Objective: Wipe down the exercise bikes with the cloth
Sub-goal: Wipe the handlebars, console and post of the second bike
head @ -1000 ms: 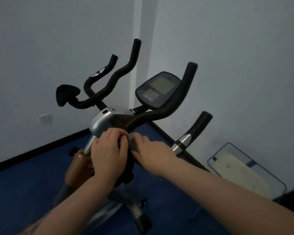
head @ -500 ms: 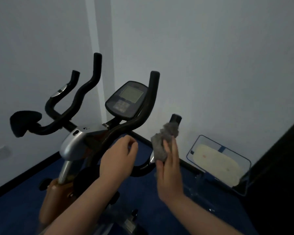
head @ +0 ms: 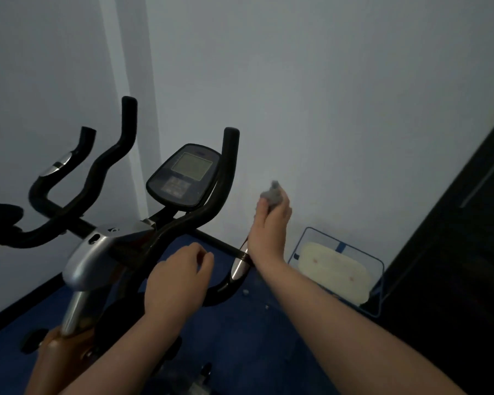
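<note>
Right hand (head: 270, 223) has lifted off the black curved exercise-bike handlebar (head: 183, 223), its grip now bunched around the small grey cloth (head: 273, 195), held clear above the bar's right end. Left hand (head: 180, 277), loosely curled and empty, hovers near the stem. Likely repositioning for the right handle.

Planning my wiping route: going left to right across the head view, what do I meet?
Silver housing → console → left hand → right hand holding cloth → blue tray.

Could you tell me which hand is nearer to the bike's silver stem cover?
The left hand is nearer, just right of the silver stem cover. The right hand is raised farther right, gripping the cloth.
</note>
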Demonstrator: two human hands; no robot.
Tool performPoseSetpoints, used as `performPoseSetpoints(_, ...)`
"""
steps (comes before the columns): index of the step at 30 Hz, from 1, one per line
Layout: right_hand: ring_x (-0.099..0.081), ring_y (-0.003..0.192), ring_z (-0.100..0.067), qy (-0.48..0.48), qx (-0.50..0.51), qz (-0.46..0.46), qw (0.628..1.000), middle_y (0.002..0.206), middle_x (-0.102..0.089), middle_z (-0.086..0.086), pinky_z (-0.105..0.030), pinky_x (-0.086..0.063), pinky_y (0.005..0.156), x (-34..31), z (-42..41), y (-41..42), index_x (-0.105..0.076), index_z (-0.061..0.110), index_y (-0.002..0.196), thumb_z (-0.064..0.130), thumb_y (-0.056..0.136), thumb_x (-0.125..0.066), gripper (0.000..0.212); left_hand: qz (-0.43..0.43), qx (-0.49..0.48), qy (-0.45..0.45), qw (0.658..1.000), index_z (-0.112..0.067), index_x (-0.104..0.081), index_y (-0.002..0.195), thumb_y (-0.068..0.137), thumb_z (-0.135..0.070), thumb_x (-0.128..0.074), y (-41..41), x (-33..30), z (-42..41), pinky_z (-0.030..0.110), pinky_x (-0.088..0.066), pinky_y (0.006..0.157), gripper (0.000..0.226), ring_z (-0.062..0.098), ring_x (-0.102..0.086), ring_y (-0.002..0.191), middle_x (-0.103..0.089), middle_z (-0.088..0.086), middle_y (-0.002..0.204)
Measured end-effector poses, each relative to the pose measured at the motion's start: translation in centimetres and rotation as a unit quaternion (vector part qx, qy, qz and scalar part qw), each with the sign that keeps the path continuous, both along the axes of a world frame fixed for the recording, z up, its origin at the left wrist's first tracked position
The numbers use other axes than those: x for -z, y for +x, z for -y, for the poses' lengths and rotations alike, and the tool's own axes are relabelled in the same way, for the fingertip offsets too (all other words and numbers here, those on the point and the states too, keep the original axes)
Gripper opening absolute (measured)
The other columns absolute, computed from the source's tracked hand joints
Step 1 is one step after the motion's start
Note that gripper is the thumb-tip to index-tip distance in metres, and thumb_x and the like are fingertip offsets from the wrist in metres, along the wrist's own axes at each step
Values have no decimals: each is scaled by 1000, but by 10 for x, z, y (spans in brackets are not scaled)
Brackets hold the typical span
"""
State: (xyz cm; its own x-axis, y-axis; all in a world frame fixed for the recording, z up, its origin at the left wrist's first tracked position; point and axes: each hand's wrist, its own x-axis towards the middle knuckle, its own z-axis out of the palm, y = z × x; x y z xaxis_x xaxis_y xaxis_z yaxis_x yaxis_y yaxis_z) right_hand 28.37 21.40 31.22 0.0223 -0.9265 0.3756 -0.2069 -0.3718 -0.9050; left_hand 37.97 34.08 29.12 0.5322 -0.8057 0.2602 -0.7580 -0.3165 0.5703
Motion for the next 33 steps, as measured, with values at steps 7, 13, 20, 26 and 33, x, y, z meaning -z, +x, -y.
performPoseSetpoints(7,-46,109,-22,-241,-185,-316,899,120,-50,0,-31,-45,88,-19,37,-47,-66,15,110,25,94,-61,19,-8,-19,-5,1000,-27,-54,78,97,-41,-44,-1,-2,-1,22,-29,50,25,3,-52,61,-58,-9,73)
performPoseSetpoints(13,-48,102,0,0,7,-17,1000,132,-44,4,-8,-43,77,0,-2,-3,-41,28,139,34,101,-46,39,-20,-26,-3,999,-26,-57,81,96,-41,-44,-1,-1,1,32,-40,58,25,7,-55,66,-61,-9,77)
performPoseSetpoints(20,-56,110,-13,66,-1,62,996,137,-49,-1,-31,-53,87,1,-2,0,-26,30,146,44,100,-41,51,-15,-32,-18,999,-27,-57,79,95,-41,-46,0,0,1,26,-36,52,24,3,-53,63,-60,-10,73)
performPoseSetpoints(26,-39,120,6,67,-10,31,997,152,-25,5,8,-29,79,45,-61,5,-11,39,149,40,100,-43,58,-9,-30,-13,999,-27,-55,75,96,-41,-45,1,2,2,25,-36,49,27,4,-53,57,-59,-8,66)
performPoseSetpoints(33,-42,119,2,28,21,-1,999,155,-20,4,-6,-34,76,7,-29,4,1,34,155,42,101,-38,66,-3,-36,-4,999,-28,-55,75,95,-42,-46,1,0,4,21,-29,47,26,3,-52,56,-58,-9,65)
